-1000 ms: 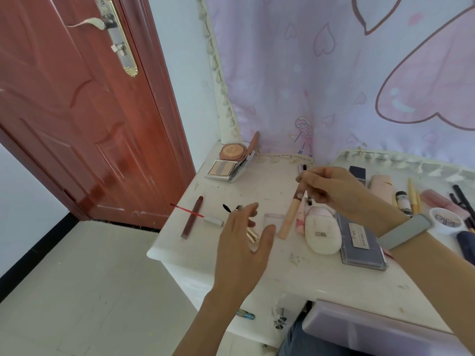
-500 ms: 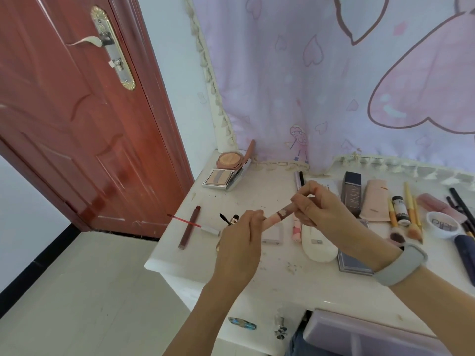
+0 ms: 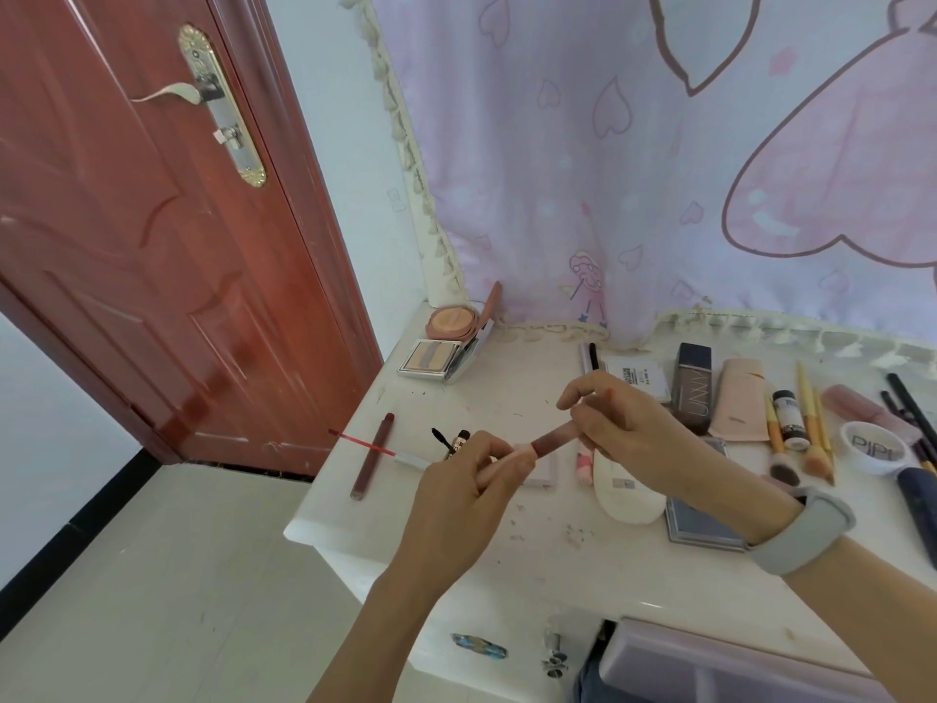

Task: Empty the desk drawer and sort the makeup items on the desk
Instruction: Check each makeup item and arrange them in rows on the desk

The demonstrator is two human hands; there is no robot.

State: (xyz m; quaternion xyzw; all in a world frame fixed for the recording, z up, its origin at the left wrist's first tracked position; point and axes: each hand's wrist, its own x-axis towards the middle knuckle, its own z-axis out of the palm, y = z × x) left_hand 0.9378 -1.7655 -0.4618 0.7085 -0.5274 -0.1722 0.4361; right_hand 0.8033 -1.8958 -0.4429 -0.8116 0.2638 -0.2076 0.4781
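head view, looking down on desk, white top, scuffed, items spread over it. drawer stands open at the near edge, lilac, contents not visible from here.

largest items first: white pouch beside grey palette; dark bottle and peach tube behind the right hand; two open compacts at the back left corner; brushes and a small white jar to the right. a dark red stick lies alone near the left edge, a thin red wand across it.

task thing now: lip tube, held in the air over the desk middle, between both hands. left hand pinches the pale end with curled fingers; right hand grips the darker brown end with thumb and forefinger. whether cap and body are joined or parting, cannot tell.

handling, judged: light, stiff plastic, smooth and likely a bit slippery; thin enough to roll if laid on the top. best held across the barrel near each end, as now, with pull or twist kept along its axis. if it opens, the wet tip could smear the desk, so keep it off the surface. small, not very fragile.
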